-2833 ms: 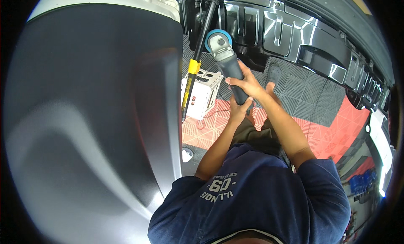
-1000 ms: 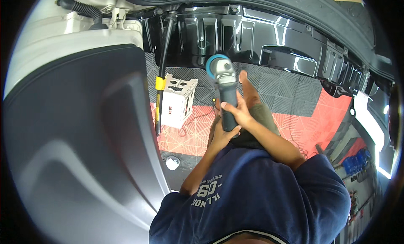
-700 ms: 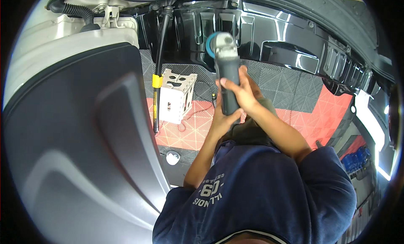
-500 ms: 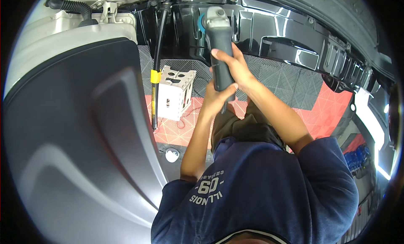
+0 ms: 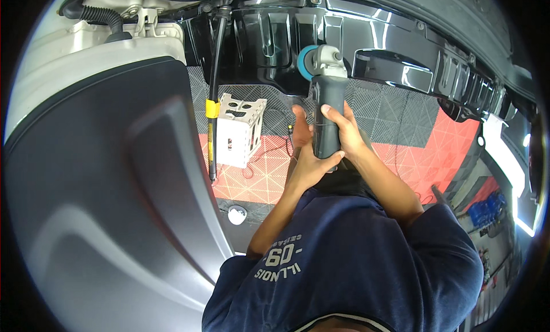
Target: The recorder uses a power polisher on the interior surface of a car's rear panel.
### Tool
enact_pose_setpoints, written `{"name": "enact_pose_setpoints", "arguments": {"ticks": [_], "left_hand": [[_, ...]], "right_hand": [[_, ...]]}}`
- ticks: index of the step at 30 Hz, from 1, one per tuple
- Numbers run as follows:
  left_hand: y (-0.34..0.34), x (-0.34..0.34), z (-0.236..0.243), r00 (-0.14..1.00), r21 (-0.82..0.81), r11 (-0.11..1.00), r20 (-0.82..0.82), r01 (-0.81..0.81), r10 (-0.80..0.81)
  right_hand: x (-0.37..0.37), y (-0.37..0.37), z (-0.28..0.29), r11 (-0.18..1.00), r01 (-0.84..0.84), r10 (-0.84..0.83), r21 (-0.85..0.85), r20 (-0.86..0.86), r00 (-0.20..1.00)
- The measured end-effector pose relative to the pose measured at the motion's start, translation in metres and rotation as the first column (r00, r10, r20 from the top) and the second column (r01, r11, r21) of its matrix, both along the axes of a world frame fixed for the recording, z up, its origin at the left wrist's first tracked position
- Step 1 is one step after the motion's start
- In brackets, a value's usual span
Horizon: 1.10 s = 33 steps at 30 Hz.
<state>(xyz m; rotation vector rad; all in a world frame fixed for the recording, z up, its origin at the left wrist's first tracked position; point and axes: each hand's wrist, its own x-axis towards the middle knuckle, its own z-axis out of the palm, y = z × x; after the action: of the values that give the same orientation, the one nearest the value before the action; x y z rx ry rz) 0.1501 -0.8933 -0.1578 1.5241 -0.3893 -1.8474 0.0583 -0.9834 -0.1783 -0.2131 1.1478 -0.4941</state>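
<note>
Gripping angle polisher [image 5: 328, 97], aligned near-to-far, with left hand [image 5: 312, 169] curled round near end, right hand [image 5: 349, 133] closer to far blue pad [image 5: 304, 63].

The left hand [image 5: 312, 167] holds the near end of a polisher [image 5: 328, 93], the right hand [image 5: 350, 134] farther along its right side, while a bumper [image 5: 395, 63] spans the far side of the scene. A step stool [image 5: 236, 130] stands on the floor [image 5: 415, 117] left of the hands; farther left, past a strut [image 5: 216, 74], a panel [image 5: 97, 172] fills the left side, a hose [image 5: 98, 13] beyond its far edge.
</note>
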Motion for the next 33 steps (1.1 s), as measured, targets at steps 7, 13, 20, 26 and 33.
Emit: {"name": "enact_pose_setpoints", "arguments": {"ticks": [7,13,20,26,33], "left_hand": [[-0.050,0.024,-0.023,0.986,-0.097,0.994,0.161,0.053,-0.037],[-0.037,0.019,-0.022,0.980,-0.116,0.988,0.185,0.101,-0.079],[0.005,-0.001,-0.018,0.997,0.036,0.999,-0.077,-0.003,0.005],[-0.006,0.016,-0.102,0.975,-0.262,0.958,0.212,0.121,-0.065],[-0.032,0.050,-0.071,1.000,-0.187,0.982,-0.027,-0.011,0.007]], "right_hand": [[0.024,-0.056,-0.011,0.989,-0.063,0.064,-0.137,0.007,0.998],[0.015,-0.040,-0.016,0.991,-0.043,0.043,-0.127,-0.003,0.999],[0.002,0.006,-0.014,0.994,-0.001,0.002,-0.107,0.008,1.000],[0.022,-0.026,-0.050,0.925,-0.028,0.003,-0.380,-0.068,0.998],[0.059,-0.039,-0.054,0.908,-0.025,-0.003,-0.417,-0.067,0.998]]}}
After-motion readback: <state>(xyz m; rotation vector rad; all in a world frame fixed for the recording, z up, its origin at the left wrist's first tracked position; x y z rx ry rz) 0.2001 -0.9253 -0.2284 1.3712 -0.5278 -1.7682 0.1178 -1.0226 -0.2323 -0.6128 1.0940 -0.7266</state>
